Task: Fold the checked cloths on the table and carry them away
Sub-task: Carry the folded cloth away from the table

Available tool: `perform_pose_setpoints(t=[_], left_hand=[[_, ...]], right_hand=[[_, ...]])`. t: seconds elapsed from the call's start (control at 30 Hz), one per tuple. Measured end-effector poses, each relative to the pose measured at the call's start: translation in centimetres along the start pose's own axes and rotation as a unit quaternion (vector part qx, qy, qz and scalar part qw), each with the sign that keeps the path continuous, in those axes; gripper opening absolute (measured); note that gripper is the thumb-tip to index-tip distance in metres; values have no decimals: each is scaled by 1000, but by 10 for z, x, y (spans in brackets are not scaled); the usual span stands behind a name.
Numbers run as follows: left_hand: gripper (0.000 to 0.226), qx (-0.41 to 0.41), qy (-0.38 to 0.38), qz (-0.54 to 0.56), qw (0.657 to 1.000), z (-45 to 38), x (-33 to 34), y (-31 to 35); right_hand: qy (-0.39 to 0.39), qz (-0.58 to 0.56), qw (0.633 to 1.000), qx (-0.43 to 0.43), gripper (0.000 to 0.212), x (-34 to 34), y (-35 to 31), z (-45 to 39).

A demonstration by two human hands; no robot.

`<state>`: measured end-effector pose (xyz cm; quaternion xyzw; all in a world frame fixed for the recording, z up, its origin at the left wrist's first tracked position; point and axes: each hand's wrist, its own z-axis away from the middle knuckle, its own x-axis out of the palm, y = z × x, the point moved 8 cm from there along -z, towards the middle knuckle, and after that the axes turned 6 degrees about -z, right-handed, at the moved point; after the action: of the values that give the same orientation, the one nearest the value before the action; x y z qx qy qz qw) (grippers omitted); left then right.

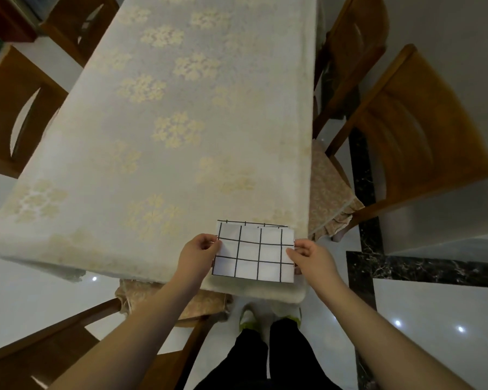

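- The checked cloth [255, 253] looked light, thin and limp, so it would likely sag or slip open unless both side edges were held at once or a palm went under it.
- The best hold, by my judgement, was at the two short sides, where the layers could be pinched together.
- The left hand [199, 253] had its grip narrowed on the cloth's left edge, thumb and fingers pinching it.
- The right hand [307, 256] pinched the right edge the same way.
- The cloth was white with thin black grid lines, folded into a small rectangle; a second layer's edge peeked out along the far side.
- It lay at the near right corner of the counter [164, 130], on the pale flowered tablecloth, just before the near edge.
- No other checked cloth showed on the counter.
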<state>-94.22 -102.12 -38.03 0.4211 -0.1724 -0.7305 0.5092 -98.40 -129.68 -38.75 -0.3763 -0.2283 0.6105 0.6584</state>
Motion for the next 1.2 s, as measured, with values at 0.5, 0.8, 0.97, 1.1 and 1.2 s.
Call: perform_pose_setpoints(t=[0.5,0.8,0.97,1.1,1.2], left_hand=[[18,65,45,-188,979,-46,5,-1],[34,169,84,-214,958,-46,3,7],[48,448,77,-403,794,-22,39,31],[54,498,15,-465,732,-25,64,17],[55,488,-18,-479,730,-30,73,9]], right_hand=[[29,168,985,-26,10,11,-1,-39],[134,232,962,-57,28,7,-3,-31],[129,357,879,-289,33,62,-32,-12],[73,468,826,-306,51,116,-24,-22],[28,503,825,-255,57,132,-9,-35]])
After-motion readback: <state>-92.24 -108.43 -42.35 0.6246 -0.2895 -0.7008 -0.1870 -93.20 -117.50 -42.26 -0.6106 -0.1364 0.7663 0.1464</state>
